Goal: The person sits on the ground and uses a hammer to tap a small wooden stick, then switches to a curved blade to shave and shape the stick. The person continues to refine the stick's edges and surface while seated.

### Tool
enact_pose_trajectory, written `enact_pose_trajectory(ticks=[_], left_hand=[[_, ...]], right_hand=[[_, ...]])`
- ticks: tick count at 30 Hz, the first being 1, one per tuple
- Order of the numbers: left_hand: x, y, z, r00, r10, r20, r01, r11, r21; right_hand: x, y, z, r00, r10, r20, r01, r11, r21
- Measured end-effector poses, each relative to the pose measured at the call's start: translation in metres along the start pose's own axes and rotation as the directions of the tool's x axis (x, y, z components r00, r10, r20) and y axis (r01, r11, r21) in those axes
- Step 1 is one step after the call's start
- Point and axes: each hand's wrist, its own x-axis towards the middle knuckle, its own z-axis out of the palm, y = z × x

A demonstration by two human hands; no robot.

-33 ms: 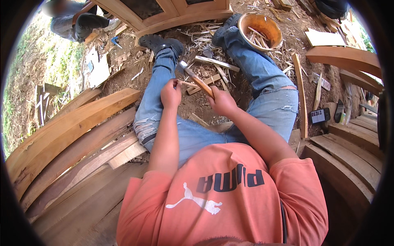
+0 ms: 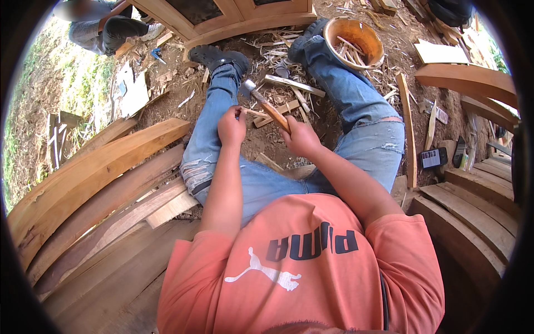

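My right hand [image 2: 303,137] is closed round the wooden handle of a hammer [image 2: 269,111]. Its metal head points away from me, up and to the left, above the ground between my legs. Beside my left shin, my left hand [image 2: 231,127] is closed with its fingertips pinched together. A thin strip of wood [image 2: 253,113] sticks out from those fingers toward the hammer handle. The back of the hand hides most of the grip. Just beyond both hands, short wood offcuts [image 2: 276,114] lie on the dirt.
An orange bucket [image 2: 354,44] holding wood strips stands by my right foot. Ahead is a wooden panelled frame [image 2: 250,26]. Curved timbers [image 2: 105,167] lie at left, stacked boards [image 2: 473,217] at right, near a phone [image 2: 433,158]. Another person [image 2: 111,30] sits far left.
The hammer head has shifted very slightly. Both hands keep their places and their grips.
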Motion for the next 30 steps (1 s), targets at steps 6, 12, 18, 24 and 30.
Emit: enact_pose_trajectory(ticks=[6,12,18,24,30], left_hand=[[0.002,-0.007,-0.001,0.999,-0.027,0.022,0.027,0.999,-0.033],[-0.001,-0.006,0.001,0.998,-0.058,0.005,0.058,0.997,-0.046],[0.004,0.0,0.0,0.999,-0.042,0.005,0.042,0.998,-0.042],[0.003,0.001,0.001,0.997,-0.081,-0.009,0.08,0.995,-0.056],[0.005,0.001,0.002,0.999,-0.036,-0.002,0.036,0.998,-0.055]], right_hand=[[0.006,0.03,0.02,0.98,0.148,0.134,-0.13,0.982,-0.135],[-0.001,-0.005,0.002,0.995,0.086,0.051,-0.086,0.996,-0.01],[0.005,0.031,0.028,0.978,0.186,0.09,-0.181,0.982,-0.059],[0.0,0.008,0.01,0.99,0.11,0.089,-0.103,0.992,-0.076],[0.002,0.004,0.01,0.986,0.143,0.088,-0.137,0.988,-0.069]])
